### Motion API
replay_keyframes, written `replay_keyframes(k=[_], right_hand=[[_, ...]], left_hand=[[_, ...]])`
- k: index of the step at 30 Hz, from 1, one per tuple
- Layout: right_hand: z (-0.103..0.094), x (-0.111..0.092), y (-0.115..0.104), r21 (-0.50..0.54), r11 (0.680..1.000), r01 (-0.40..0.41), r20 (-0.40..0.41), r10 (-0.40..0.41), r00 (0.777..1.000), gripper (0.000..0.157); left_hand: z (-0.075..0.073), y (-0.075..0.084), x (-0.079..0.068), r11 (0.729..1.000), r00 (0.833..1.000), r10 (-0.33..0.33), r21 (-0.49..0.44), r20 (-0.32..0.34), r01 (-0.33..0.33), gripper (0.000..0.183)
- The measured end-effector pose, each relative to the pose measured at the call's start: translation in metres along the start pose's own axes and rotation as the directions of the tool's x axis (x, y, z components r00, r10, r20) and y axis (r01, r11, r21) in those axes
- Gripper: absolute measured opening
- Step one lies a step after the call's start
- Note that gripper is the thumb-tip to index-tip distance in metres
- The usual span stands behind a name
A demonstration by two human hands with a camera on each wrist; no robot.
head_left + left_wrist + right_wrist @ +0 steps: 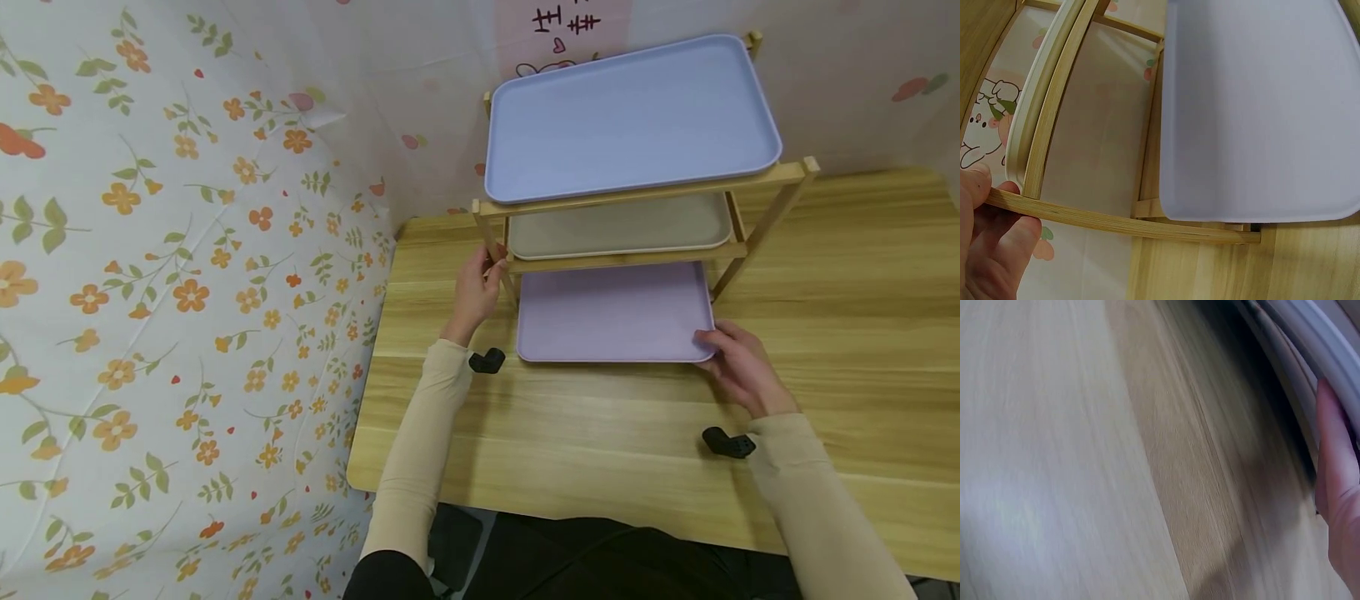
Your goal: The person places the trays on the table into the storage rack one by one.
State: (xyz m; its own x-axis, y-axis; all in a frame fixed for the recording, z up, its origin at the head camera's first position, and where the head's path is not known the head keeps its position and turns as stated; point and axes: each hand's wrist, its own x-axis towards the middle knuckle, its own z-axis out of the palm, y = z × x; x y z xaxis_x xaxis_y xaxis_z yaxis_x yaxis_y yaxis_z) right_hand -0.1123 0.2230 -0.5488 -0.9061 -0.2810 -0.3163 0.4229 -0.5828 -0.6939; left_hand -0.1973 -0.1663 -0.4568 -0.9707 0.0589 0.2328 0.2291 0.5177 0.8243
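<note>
A wooden three-tier rack (pixel 776 204) stands on the table with a tray on each level. The blue tray (pixel 633 121) is on top, the cream tray (pixel 622 227) in the middle, and the lilac tray (pixel 615 317) at the bottom, its front part jutting out toward the person. My left hand (pixel 477 292) grips the rack's left front post (pixel 1104 220), beside the middle level. With the thumb over the rim and fingers beneath, my right hand (pixel 738 367) pinches the lilac tray's front right corner. In the right wrist view those fingers (pixel 1338 444) lie under the tray edge.
The rack stands on a wood-grain table (pixel 600 442) near a wall cloth with printed fruit. A flowered cloth (pixel 187 292) hangs along the left side. Black wrist cameras (pixel 487 361) sit by both hands.
</note>
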Motion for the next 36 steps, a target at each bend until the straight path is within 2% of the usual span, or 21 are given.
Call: replay_keyframes(k=[3,5,7,8,10,11,12,15,18,20,24,27,32,36], right_hand=[[0.004,-0.001,-0.001,-0.197,0.980,0.026,-0.053,-0.037,0.998,0.060],[0.006,0.001,0.000,-0.390,0.920,0.043,-0.066,-0.075,0.995,0.079],[0.008,0.002,0.003,-0.596,0.801,0.056,-0.067,-0.119,0.991,0.091],[0.009,0.003,0.004,-0.681,0.730,0.061,-0.059,-0.138,0.989,0.095],[0.010,0.005,0.006,-0.804,0.590,0.079,-0.026,-0.168,0.985,0.099],[0.010,0.005,0.007,-0.841,0.534,0.085,-0.011,-0.173,0.985,0.099],[0.009,0.005,0.008,-0.870,0.483,0.093,0.008,-0.174,0.985,0.096],[0.008,0.004,0.010,-0.915,0.379,0.135,0.071,-0.179,0.981,0.073],[0.007,0.003,0.013,-0.935,0.315,0.162,0.103,-0.196,0.975,0.045],[0.007,0.002,0.015,-0.946,0.281,0.159,0.100,-0.213,0.972,0.036],[0.005,0.002,0.019,-0.960,0.244,0.136,0.078,-0.236,0.969,0.029],[0.003,0.002,0.021,-0.972,0.201,0.118,0.058,-0.283,0.958,0.027],[0.003,0.003,0.024,-0.984,0.125,0.131,0.068,-0.413,0.908,0.023],[0.005,0.006,0.025,-0.987,0.111,0.115,0.051,-0.463,0.885,0.024]], left_hand=[[-0.001,-0.001,0.000,1.000,1.000,-0.001,0.002,0.000,0.001,0.020],[-0.002,-0.001,0.000,1.000,1.000,-0.002,0.006,0.002,0.002,0.020],[-0.002,-0.002,0.000,1.000,1.000,-0.006,0.004,0.005,0.006,0.020],[-0.002,-0.002,0.000,1.000,1.000,-0.009,0.003,0.004,0.009,0.020],[-0.002,-0.002,0.000,1.000,1.000,-0.016,0.001,0.004,0.016,0.020],[-0.002,-0.002,0.000,1.000,1.000,-0.018,0.002,0.004,0.018,0.020],[-0.002,-0.002,0.000,1.000,1.000,-0.021,0.000,0.004,0.021,0.020],[-0.002,-0.003,0.000,1.000,1.000,-0.027,-0.001,0.002,0.027,0.021],[-0.003,-0.003,-0.001,0.999,1.000,-0.029,-0.013,0.000,0.029,0.021],[-0.002,-0.003,-0.001,0.999,1.000,-0.029,-0.018,-0.002,0.029,0.020],[-0.002,-0.004,-0.002,1.000,1.000,-0.026,-0.013,-0.001,0.026,0.019],[-0.003,-0.003,-0.002,1.000,1.000,-0.026,-0.005,0.002,0.026,0.019],[-0.002,-0.003,-0.001,1.000,1.000,-0.025,0.002,0.011,0.025,0.020],[-0.001,-0.002,0.000,1.000,1.000,-0.021,0.003,0.015,0.021,0.021]])
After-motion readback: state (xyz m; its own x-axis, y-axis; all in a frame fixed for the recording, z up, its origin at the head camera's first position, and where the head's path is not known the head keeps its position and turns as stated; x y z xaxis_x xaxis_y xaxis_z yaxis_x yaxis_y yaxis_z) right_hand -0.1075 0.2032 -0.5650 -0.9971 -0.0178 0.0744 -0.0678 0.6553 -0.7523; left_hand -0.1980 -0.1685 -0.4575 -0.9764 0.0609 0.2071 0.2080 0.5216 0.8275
